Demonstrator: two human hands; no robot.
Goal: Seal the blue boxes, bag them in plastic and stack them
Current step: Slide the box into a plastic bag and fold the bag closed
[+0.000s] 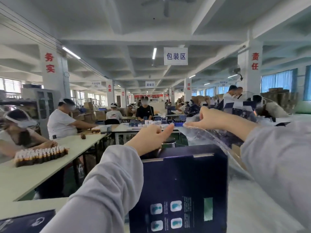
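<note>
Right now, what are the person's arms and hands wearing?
Both arms are in loose, light grey long sleeves reaching the wrists: left sleeve, right sleeve. The left hand and right hand are bare: no gloves, rings or watch visible.

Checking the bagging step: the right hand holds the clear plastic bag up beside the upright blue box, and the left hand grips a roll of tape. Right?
Not quite. The left hand holds no tape; the head view shows it at the blue box's top edge. The right hand does hold the plastic bag.

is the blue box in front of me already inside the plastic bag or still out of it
Still out. The blue box stands bare, no film over its face, while the right hand holds the clear plastic bag beside its far corner.
</note>
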